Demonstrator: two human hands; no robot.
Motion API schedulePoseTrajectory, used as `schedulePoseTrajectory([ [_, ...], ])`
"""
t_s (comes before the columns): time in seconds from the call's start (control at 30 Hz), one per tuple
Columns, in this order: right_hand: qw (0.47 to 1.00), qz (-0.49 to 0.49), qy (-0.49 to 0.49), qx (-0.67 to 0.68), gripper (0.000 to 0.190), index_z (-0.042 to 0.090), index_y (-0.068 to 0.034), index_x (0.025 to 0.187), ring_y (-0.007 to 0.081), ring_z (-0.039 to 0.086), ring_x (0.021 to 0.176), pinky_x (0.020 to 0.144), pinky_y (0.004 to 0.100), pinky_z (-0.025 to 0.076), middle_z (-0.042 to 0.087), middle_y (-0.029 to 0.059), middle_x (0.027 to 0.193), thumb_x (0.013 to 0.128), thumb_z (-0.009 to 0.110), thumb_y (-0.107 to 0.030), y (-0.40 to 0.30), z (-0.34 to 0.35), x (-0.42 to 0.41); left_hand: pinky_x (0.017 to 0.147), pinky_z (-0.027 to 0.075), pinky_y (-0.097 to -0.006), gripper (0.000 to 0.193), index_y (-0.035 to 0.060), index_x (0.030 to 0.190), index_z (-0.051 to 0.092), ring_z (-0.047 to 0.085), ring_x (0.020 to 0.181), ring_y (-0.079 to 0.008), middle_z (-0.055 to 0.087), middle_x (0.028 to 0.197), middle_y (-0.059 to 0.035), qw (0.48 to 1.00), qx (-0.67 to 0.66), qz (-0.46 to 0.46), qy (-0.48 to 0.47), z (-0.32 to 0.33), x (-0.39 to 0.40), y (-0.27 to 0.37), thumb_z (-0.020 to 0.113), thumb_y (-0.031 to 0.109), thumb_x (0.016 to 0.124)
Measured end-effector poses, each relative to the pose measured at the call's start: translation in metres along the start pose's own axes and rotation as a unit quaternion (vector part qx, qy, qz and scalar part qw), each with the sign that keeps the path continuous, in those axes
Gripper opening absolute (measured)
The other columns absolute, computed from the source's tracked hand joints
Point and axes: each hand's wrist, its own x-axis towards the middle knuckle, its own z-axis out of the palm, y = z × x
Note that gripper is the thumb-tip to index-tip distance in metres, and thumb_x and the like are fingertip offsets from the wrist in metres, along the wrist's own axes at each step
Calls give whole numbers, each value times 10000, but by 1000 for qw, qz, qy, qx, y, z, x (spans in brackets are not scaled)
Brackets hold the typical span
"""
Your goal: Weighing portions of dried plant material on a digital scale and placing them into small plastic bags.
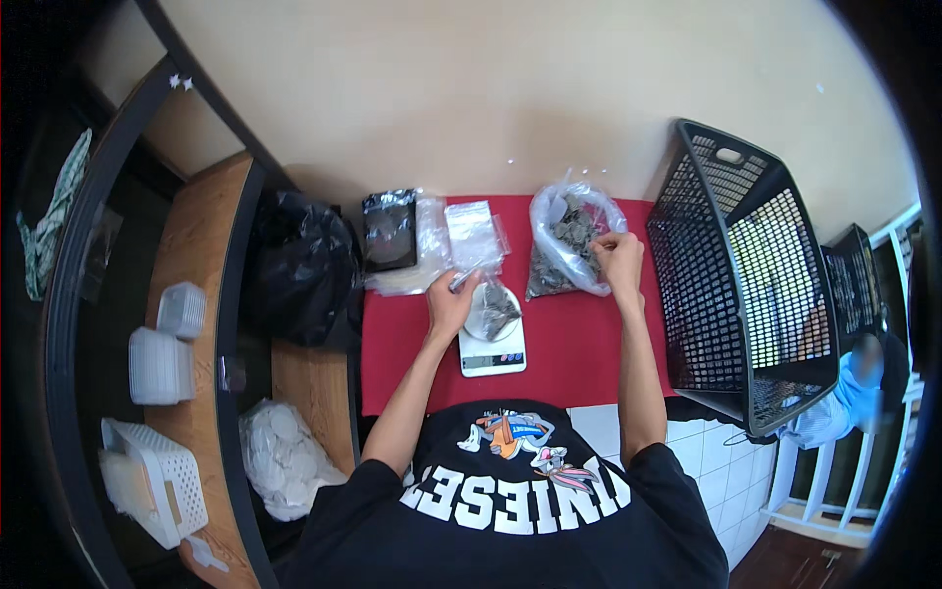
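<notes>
My left hand (pixel 451 300) pinches the top of a small clear plastic bag (pixel 499 313). Dark grey-green dried pieces fill the bag's lower part, which rests on the round plate of a white digital kitchen scale (pixel 491 361). At the mouth of a larger clear plastic bag (pixel 541 213), my right hand (pixel 620 259) has its thumb and fingertips brought together; whether they hold a piece is too small to tell. More of the same dried pieces (pixel 578 232) lie inside that bag. Both bags and the scale are on a red cloth (pixel 412 353).
Flat clear bags (pixel 471 228) and a black packet (pixel 390 232) lie at the back left. A black plastic crate (pixel 695 294) stands at the right. Left are a black bag (pixel 302 272) and a wooden shelf (pixel 202 243) with plastic containers (pixel 158 368). A person (pixel 846 390) is beyond the crate.
</notes>
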Motion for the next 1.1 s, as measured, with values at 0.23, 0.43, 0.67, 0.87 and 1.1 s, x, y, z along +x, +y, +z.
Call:
schedulePoseTrajectory([
  [0.23,998,48,-35,-6,196,764,28,811,221,718,648,638,356,541,717,183,699,789,837,-153,-18,-6,-19,931,435,-473,652,-15,1179,563,548,1087,-367,577,1116,-192,986,113,63,108,-6,-18,6,871,378,761],
  [0.43,997,75,-21,15,147,750,39,832,132,632,563,559,307,496,696,123,634,824,806,-97,-16,-10,-27,986,404,-464,351,21,1077,620,549,1115,-343,602,1099,-156,965,151,101,190,-30,-20,17,804,206,841],
  [0.67,983,-41,95,154,344,644,45,633,98,461,467,486,329,395,547,65,482,842,806,-176,3,10,-30,980,377,-484,294,35,1085,603,527,1129,-351,588,1131,-154,969,135,82,190,-36,-14,14,746,194,884],
  [0.87,986,-41,95,128,311,660,48,667,107,408,482,483,352,371,519,59,495,840,803,-169,-3,13,-31,950,412,-450,267,17,1066,615,567,1062,-331,612,1065,-149,979,93,49,172,-34,-15,2,731,193,902],
  [1.1,995,19,65,70,311,667,44,672,96,410,487,489,351,367,508,76,496,841,806,-176,-12,10,-35,781,505,-399,292,-27,1021,650,650,850,-273,679,928,-151,983,70,33,167,-23,-17,-1,750,220,902],
])
